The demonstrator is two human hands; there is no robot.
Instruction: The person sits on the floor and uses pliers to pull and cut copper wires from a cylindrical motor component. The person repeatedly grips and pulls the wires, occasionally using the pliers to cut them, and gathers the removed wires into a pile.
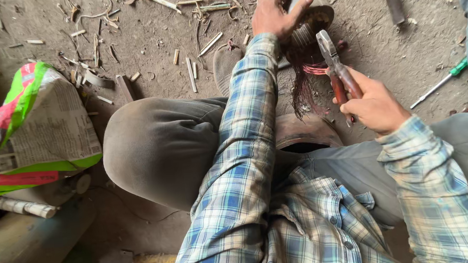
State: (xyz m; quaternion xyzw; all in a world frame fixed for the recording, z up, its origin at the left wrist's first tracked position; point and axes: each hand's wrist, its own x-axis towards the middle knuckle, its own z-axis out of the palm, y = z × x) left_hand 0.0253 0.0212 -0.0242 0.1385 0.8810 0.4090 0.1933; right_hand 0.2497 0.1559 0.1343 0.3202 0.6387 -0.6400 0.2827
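The left hand (272, 12) wraps its fingers (296, 5) over the top of a round grey metal motor stator (314, 11) standing on the dusty concrete floor (152, 37), just beyond the person's knee. The right hand (375, 105) is closed around the red handles of steel pliers (337, 69), whose tip sits at the reddish copper winding wires (304, 80) trailing from the stator; whether the tip actually pinches a strand is unclear. A green-handled screwdriver (443, 81) lies on the floor to the right.
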